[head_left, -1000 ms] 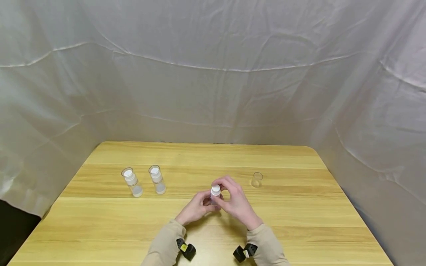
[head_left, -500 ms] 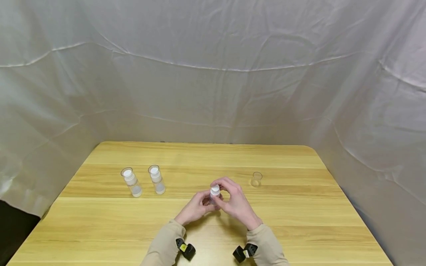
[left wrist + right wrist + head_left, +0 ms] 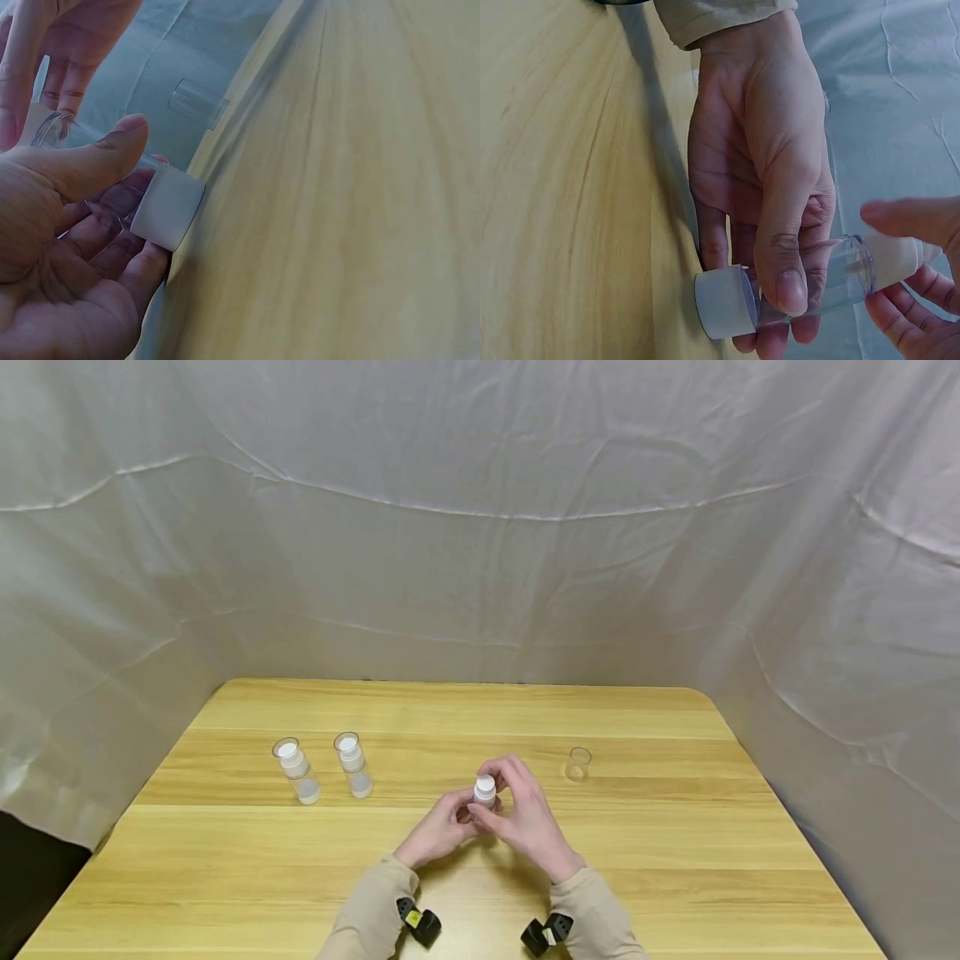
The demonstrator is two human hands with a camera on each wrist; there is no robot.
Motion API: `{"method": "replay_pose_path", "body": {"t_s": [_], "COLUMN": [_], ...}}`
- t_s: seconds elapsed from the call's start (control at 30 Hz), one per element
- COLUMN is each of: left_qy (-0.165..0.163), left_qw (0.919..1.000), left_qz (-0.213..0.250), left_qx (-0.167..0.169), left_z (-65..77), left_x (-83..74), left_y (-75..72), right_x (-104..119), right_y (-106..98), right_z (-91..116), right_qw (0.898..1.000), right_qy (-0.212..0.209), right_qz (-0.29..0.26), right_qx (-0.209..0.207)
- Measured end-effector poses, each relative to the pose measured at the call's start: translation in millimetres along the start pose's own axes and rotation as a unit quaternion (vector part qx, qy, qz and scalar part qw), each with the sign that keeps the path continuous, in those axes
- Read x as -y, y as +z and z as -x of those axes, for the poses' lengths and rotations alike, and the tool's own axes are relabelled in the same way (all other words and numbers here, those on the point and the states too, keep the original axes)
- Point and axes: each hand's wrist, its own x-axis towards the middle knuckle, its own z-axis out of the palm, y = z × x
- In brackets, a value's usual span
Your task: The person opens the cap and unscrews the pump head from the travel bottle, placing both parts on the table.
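Observation:
Both hands are on one pump bottle (image 3: pixel 485 791), held upright over the middle of the table. Its clear body (image 3: pixel 840 291) ends below in a wide white base (image 3: pixel 169 207) and above in a white pump top (image 3: pixel 894 259). My left hand (image 3: pixel 442 833) grips the clear body, thumb across the front and fingers curled behind. At the white top, my right hand (image 3: pixel 528 817) has its thumb on the near side and fingers on the far side. Further right stands a clear cap (image 3: pixel 578 767), which the left wrist view shows beyond the bottle.
Two similar bottles, a left one (image 3: pixel 298 771) and a right one (image 3: pixel 354 766), stand upright with clear caps on at the left of the wooden table (image 3: pixel 675 827). Grey fabric (image 3: pixel 480 577) hangs behind the table and along both sides.
My right hand has shifted slightly left around the white top, its thumb moving across the near side. My left hand and the bottle stay in place, as do the other things.

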Motion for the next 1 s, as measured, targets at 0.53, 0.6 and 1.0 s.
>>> {"method": "replay_pose_path", "body": {"t_s": [0.53,0.6,1.0], "left_qy": [-0.001,0.002,0.001], "left_qw": [1.0000,1.0000,1.0000], "left_qz": [0.009,0.009,0.007], "left_qx": [0.002,0.003,0.003], "left_z": [-0.5,-0.7,-0.1], "left_x": [0.6,0.9,0.6], "left_y": [0.9,0.9,1.3], "right_x": [0.3,0.6,1.0], "right_y": [-3.7,-3.2,3.9], "right_z": [-1.1,-0.8,0.5], "right_qw": [0.999,1.000,1.000], "right_qy": [-0.010,-0.005,-0.001], "right_qz": [-0.021,-0.018,0.007], "right_qx": [0.028,0.020,-0.030]}}
